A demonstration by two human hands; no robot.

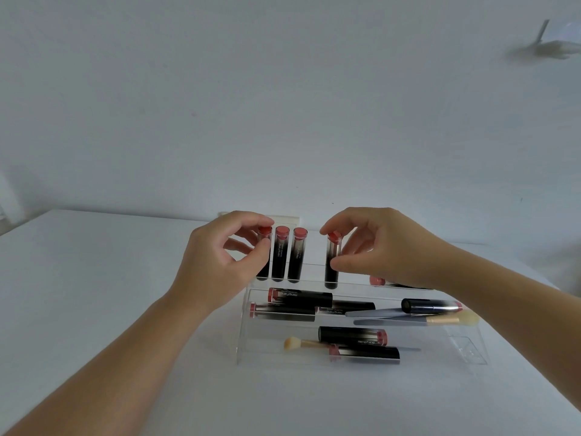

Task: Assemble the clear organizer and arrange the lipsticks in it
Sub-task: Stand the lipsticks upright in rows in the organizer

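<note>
The clear organizer [361, 361] sits on a white table [110, 294] against a bare white wall [283, 105]. In its back tier four lipsticks stand upright, pink ends up. The left hand [226, 262] pinches the leftmost lipstick [264, 243]; the right hand [383, 243] pinches the separate fourth lipstick [332, 262]. In the lower tiers, more lipsticks and two brushes lie crosswise, long axes running left to right.

Even, soft, cool-toned light, no clear source; overall bright but slightly grey. Faint shadows only under the forearms on the flat white table [94, 294]. Wide-angle bend toward the edges, table line curves. Small white wall-mounted object w/ grey bracket [556, 42] top right is smeared, blurry. Stepped clear acrylic organizer [251, 341] edges low-contrast, mild sheen. Centre fairly sharp.
</note>
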